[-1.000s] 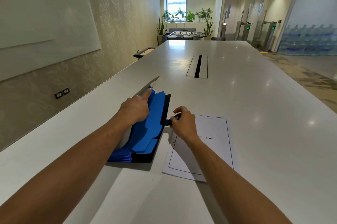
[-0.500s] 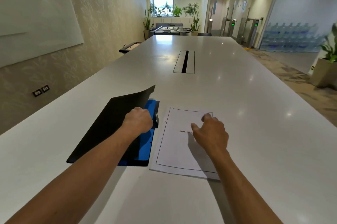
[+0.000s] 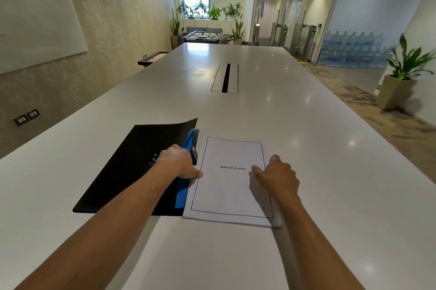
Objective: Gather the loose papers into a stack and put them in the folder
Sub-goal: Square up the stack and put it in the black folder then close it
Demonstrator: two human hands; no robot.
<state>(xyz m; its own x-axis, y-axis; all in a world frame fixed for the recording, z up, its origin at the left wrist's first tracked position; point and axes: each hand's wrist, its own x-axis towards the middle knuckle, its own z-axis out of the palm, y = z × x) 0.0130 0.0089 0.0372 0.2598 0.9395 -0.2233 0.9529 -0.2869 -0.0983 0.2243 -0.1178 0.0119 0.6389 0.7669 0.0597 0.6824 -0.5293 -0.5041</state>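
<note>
A white table (image 3: 306, 171) holds a black folder (image 3: 132, 167) beside stacked papers (image 3: 232, 185). The left hand (image 3: 178, 165) presses the folder's edge, thumb touching the papers; the right hand (image 3: 278, 177) rests loosely curled on the papers, gripping nothing

We cannot see the left hand's (image 3: 177, 166) fingers past the knuckles; they curl over the folder's (image 3: 122, 171) right edge, so what they touch is hidden. The logo on the folder cover is half covered by that wrist and too small to read. Our right hand (image 3: 278, 177) hides part of the papers' (image 3: 226, 185) right margin. Both forearms run off the bottom edge. The papers' count is unclear.
</note>
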